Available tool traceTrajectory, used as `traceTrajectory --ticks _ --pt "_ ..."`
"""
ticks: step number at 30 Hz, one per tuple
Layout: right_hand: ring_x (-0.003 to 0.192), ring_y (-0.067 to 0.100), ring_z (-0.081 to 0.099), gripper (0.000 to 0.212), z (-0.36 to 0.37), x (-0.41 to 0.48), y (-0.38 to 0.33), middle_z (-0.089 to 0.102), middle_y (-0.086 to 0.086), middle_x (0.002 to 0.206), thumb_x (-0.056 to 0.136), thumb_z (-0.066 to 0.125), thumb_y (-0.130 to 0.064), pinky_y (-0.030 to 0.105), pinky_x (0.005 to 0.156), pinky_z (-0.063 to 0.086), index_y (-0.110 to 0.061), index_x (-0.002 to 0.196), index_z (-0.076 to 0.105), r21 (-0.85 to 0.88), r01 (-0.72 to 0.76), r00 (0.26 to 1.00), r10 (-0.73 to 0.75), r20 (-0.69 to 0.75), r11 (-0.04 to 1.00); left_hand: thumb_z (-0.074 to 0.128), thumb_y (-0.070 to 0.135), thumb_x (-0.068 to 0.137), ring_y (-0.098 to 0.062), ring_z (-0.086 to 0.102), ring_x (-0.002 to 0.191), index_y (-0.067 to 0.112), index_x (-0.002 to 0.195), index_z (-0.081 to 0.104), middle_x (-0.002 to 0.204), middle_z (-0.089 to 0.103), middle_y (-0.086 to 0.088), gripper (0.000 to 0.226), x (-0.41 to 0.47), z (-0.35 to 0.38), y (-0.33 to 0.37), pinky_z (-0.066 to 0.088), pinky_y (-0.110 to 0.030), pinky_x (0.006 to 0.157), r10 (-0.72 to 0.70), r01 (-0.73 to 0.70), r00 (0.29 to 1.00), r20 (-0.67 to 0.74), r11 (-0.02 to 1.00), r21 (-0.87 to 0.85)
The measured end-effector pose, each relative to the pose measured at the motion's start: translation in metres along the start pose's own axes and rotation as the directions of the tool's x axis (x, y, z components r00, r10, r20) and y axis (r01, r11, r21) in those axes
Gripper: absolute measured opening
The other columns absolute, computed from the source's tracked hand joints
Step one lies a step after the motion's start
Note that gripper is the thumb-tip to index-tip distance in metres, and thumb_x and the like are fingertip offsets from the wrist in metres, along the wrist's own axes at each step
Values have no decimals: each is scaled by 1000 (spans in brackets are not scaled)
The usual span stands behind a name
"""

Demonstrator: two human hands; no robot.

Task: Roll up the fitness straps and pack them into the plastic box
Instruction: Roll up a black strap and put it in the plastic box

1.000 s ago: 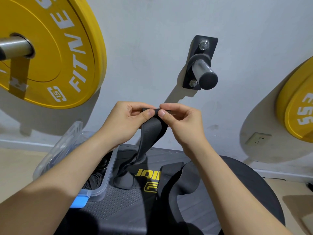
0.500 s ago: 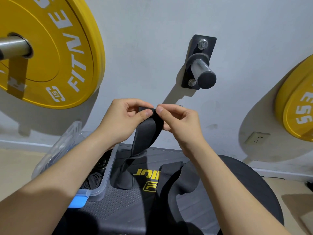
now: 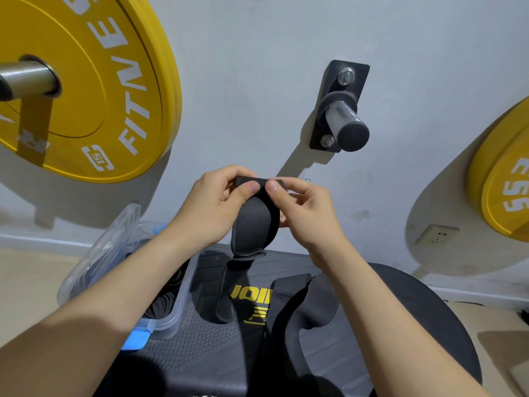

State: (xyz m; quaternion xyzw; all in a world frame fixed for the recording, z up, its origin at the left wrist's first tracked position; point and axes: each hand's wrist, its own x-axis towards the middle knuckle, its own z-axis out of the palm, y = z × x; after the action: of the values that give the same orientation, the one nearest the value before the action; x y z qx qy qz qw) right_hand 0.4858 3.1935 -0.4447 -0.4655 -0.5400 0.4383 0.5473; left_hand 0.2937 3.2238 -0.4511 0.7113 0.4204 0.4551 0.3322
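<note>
The left hand (image 3: 217,207) and right hand (image 3: 309,216) each have a pinching grip clamped on the top end of a black strap (image 3: 254,224), its tail trailing onto the table (image 3: 206,339) printed "JOI". The plastic box (image 3: 169,319) sits just left. The yellow plate (image 3: 100,81) reads "FITNE".

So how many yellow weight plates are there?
2: the left plate on a bar, upper left; the right plate cut off by the right edge. More may be hidden.
</note>
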Motion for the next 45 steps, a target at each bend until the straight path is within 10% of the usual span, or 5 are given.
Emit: traceTrajectory --ticks 5,12,23,28,45 --pt "86 27 62 14 3 0 -3 65 42 105 99 75 -24 48 81 53 -30 109 83 -14 76 997 -76 -7 997 51 50 111 -9 70 102 27 118 67 107 74 10 29 -3 6 2 56 -39 89 -49 48 999 22 998 37" --pt "153 5 36 63 24 -3 14 40 -6 169 116 37 -45 19 122 29 -19 171 22 -394 105 994 -79 82 913 48 39 115 -17 68 93 21 113 58 100 70 -1 21 -4 7 3 56 -41 78 -63 63 998 -17 998 0" --pt "80 36 60 57 28 -10 10 57 0 71 115 31 -47 47 69 48 -15 161 41 -707 154 977 -213 4 691 45 39 115 5 59 65 28 112 56 75 66 27 16 -10 6 3 42 -11 57 -69 67 997 31 996 60" --pt "67 18 58 27 27 -11 -1 66 -3 66 105 70 -33 37 75 47 -16 125 74 -489 257 894 -397 -207 833 49 39 114 -17 71 107 22 119 63 109 74 3 22 -8 8 11 57 -49 96 -39 37 999 -35 998 -52" --pt "66 16 54 16 15 -6 -1 59 4 61 98 79 -35 28 66 48 -23 108 79 78 28 991 -17 -135 997 55 31 113 -11 70 101 29 117 62 108 74 9 9 -3 10 11 55 -36 86 37 -38 999 15 999 15"
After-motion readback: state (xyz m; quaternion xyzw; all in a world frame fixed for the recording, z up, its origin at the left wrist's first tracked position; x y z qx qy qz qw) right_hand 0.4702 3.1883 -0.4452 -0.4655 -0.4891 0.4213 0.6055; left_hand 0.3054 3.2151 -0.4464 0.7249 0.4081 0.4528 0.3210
